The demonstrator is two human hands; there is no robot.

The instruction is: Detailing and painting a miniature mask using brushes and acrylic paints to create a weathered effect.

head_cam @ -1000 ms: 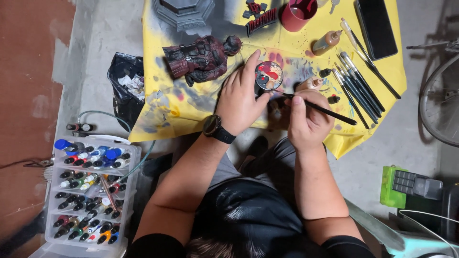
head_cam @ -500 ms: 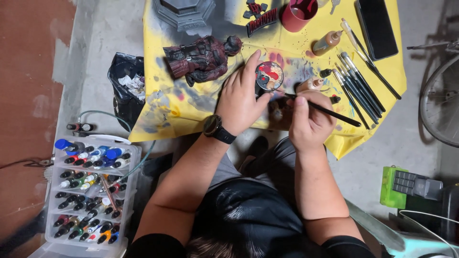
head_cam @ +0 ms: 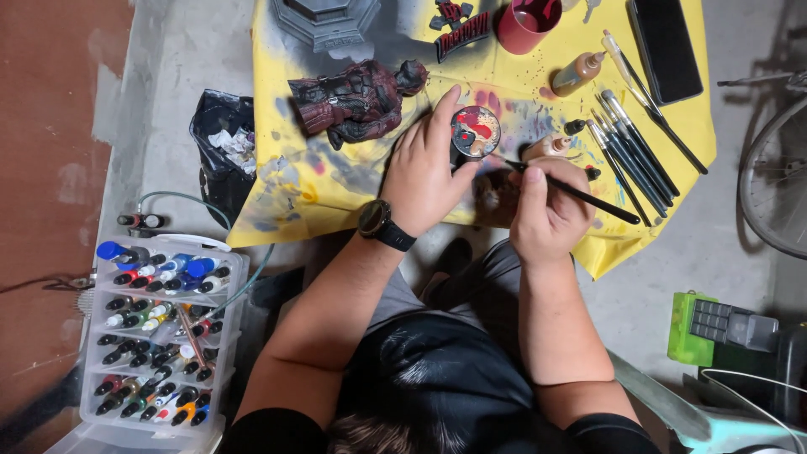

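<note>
the desk (head_cam: 336, 202), draped in a yellow paint-stained cloth, carries the work. near its far left corner stands one grey hexagonal base (head_cam: 324, 18); just below it lies one dark red figure (head_cam: 357, 102) on its side. along the right edge sits one black flat slab (head_cam: 664, 46), with one red cup (head_cam: 525, 23) at the far edge. on the floor off the desk's left side stands one clear tiered rack (head_cam: 160, 336) of paint bottles, too many to count surely.

the step in hand looks like loading the brush with colour. the left hand (head_cam: 424, 172) is curled around one small round palette (head_cam: 475, 133), fingers pinching its rim, near the middle of the near edge. the right hand (head_cam: 546, 210) is closed in a pinch on one black paintbrush (head_cam: 580, 193), its tip touching the palette. the next move, as i judge it, calls for a light steady touch so the tip takes little paint.

about seven spare brushes (head_cam: 635, 147) lie toward the right edge, and three small dropper bottles (head_cam: 576, 76) between them and the palette.
</note>
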